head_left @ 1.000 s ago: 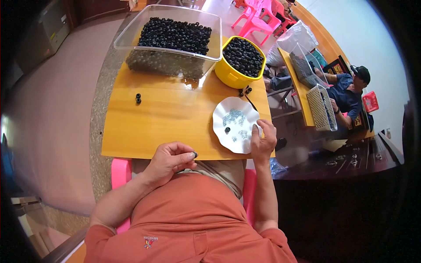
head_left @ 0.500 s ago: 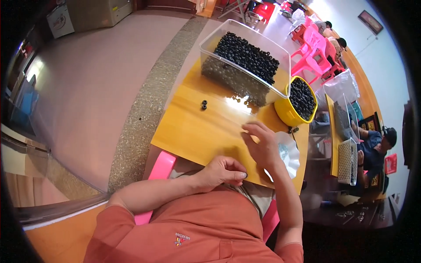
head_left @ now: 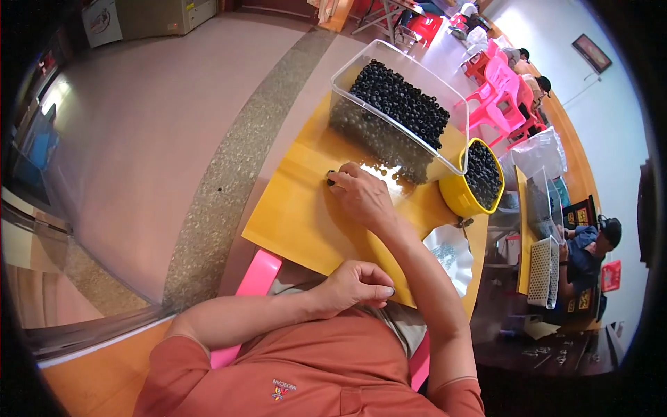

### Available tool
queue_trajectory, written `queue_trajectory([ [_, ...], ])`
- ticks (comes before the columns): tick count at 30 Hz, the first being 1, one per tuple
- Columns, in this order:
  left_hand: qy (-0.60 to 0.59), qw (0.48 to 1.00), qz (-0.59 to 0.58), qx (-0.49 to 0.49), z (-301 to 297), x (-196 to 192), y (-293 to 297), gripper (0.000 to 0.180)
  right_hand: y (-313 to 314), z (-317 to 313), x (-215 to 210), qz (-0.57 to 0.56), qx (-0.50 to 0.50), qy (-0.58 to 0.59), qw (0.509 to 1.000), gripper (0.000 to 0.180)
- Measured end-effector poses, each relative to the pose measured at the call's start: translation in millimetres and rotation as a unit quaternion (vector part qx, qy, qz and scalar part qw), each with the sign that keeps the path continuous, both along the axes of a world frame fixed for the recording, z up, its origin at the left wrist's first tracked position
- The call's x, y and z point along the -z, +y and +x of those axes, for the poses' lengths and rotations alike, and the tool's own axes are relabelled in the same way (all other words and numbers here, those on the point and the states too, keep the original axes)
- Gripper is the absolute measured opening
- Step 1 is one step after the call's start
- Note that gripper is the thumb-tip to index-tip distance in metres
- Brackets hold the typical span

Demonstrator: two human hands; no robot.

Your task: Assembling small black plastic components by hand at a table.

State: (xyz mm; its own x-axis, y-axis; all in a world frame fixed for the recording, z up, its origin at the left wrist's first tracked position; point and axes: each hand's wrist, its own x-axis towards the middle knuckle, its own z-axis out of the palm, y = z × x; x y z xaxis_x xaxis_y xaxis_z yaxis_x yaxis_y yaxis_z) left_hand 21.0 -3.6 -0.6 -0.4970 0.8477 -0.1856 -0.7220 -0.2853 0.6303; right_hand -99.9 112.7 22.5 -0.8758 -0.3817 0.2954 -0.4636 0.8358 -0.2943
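My right hand (head_left: 363, 197) reaches over the yellow-brown tabletop (head_left: 299, 222), fingers closed at a small black ring-shaped piece (head_left: 331, 178) lying left of the clear bin. The fingertips partly cover it. Near the table's front edge, close to my body, my left hand (head_left: 353, 283) is held in a pinch. A dark bit (head_left: 392, 291) shows at its thumb tip; most of it is hidden. To the right of my right forearm lies a white scalloped dish (head_left: 450, 258) with tiny pale, glassy pieces in it.
A clear plastic bin (head_left: 375, 115) of black rings stands at the table's far side. Beside it is a yellow tub (head_left: 462, 198) of similar pieces, with small dark pieces (head_left: 465, 223) near its base. Pink chairs (head_left: 501, 97) stand beyond. A person (head_left: 590, 243) sits at another table, right.
My right hand has moved left and away from me, from near the white dish to the black pieces on the table. My left hand keeps its pinch. The view has shifted slightly.
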Motion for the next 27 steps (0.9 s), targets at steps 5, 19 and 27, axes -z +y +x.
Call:
queue_trajectory([
  [5, -0.015, 1.000, 0.004, 0.002, 1.6, 2.1, 2.1, 0.014, 13.1, 6.5, 4.1, 0.029, 0.014, -0.009, 0.999, 0.019],
  [19, -0.040, 0.999, -0.002, -0.019, -5.8, 0.0, -3.4, 0.010, 122.0, -20.0, -151.1, -0.056, 0.104, 0.116, 0.986, 0.018],
  [27, -0.047, 0.999, 0.000, -0.022, -14.4, -0.1, -6.4, 0.014, 153.8, -110.0, -109.5, 0.029, 0.012, -0.414, 0.910, 0.017],
])
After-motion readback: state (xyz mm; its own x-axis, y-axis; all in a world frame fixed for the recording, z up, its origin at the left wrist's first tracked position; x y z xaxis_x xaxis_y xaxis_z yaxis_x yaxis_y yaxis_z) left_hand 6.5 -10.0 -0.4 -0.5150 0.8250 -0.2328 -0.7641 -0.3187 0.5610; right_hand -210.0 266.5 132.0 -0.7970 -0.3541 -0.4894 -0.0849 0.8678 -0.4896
